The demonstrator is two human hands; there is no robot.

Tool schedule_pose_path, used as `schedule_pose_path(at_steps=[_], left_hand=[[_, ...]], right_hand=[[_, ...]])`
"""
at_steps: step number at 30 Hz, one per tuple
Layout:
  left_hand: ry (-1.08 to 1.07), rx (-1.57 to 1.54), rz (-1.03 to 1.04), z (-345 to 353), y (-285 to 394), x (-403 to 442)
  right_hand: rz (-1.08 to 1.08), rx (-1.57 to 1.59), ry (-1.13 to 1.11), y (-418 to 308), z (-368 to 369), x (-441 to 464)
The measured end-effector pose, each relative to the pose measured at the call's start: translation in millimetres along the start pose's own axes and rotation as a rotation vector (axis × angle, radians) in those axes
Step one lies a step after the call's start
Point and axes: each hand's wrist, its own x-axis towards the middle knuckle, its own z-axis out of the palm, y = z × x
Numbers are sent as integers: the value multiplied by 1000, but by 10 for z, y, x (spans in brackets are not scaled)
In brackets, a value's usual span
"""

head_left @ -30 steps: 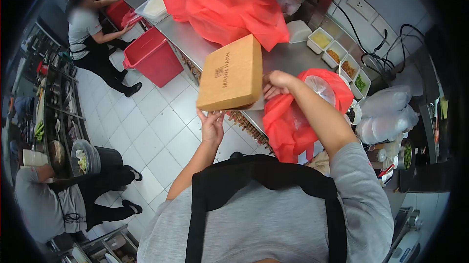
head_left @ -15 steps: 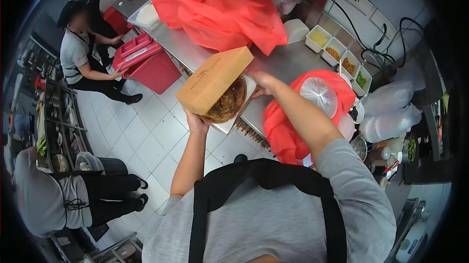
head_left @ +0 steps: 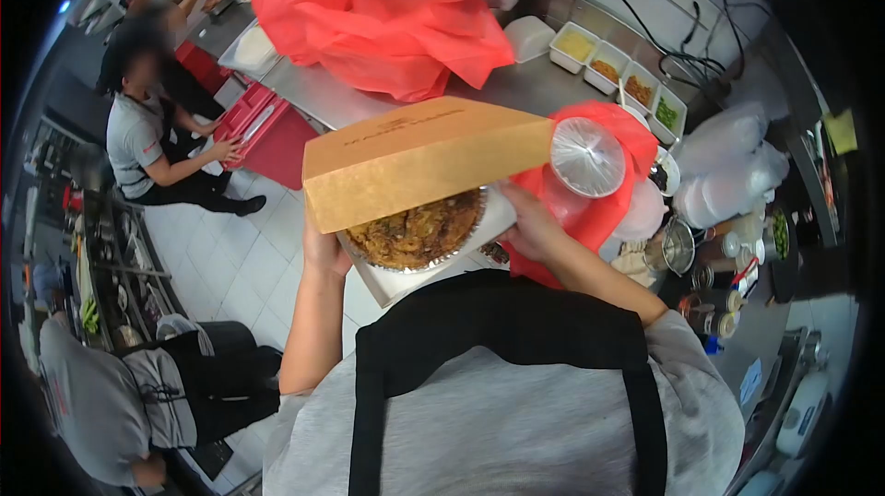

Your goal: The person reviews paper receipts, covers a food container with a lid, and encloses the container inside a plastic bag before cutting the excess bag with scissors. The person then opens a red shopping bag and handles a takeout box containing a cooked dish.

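In front of my chest I hold a brown cardboard box (head_left: 426,164) with its lid partly raised. Inside lies a round, browned pie (head_left: 419,227) in a foil pan, its far part hidden under the lid. My left hand (head_left: 324,249) grips the box at its left side, fingers mostly hidden behind the cardboard. At the right side, my right hand (head_left: 533,224) is closed on the box's edge, close to the red plastic bag (head_left: 619,132) and the plastic-covered tub (head_left: 587,158).
A large red plastic sheet (head_left: 378,26) covers part of the steel counter (head_left: 332,100). White trays of toppings (head_left: 636,86) line the wall. One co-worker (head_left: 147,141) holds a red bin (head_left: 277,136); another person (head_left: 101,395) stands at lower left. Jars (head_left: 714,302) crowd the right.
The box has come nearer to my body and turned, so its lid spans wider and more of the pie shows. My right arm has drawn in. The view has shifted slightly.
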Motion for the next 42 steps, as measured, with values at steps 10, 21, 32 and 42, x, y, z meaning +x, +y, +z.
schedule_pose_path(at_steps=[10,21,32,42], left_hand=[[-366,79,-302,1513,-1179,1378],[-425,313,-341,1846,-1913,2139],[-785,936,-125,1895,-1280,1762],[-857,942,222,1604,-1471,1438]], right_hand=[[-554,172,519,-438,-685,-901],[-652,-591,1024,-731,-1495,-853],[-1086,-1255,721,-1282,-1689,-815],[-1031,-1255,730,-942,-1767,-832]])
